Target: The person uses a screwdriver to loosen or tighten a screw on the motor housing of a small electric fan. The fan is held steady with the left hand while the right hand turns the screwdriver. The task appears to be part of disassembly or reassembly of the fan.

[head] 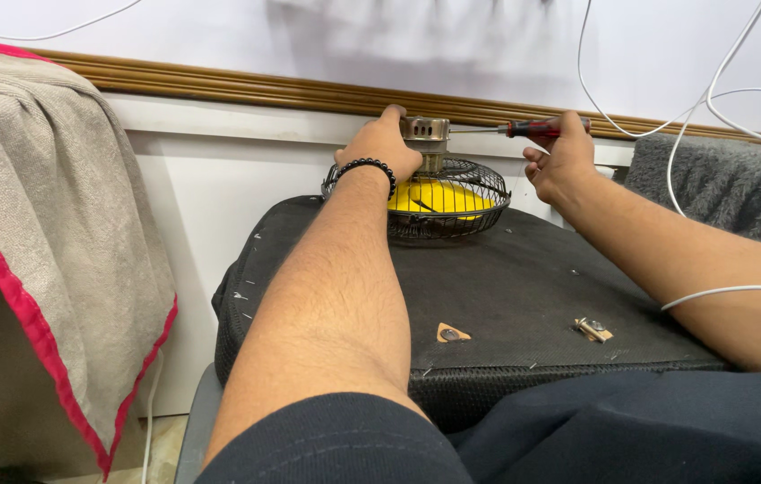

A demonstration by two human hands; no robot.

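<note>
Metal motor housing gripped in your left hand, right hand's fingers clamp the screwdriver at its side screw; turning steadily comes next.

The left hand rests on the motor housing, which stands on top of the wire cage. The blades lie inside that cage, below and just right of the left hand. The cage sits on the far part of the padded case, which lies nearer the person than both hands. To the right of the left hand, the right hand holds the screwdriver, whose shaft runs leftward to the housing. On the case, well nearer than the hands, lie a small triangular piece and, to its right, a small metal bracket. A draped cloth hangs far left of the left hand; cables hang right of the right hand.
</note>
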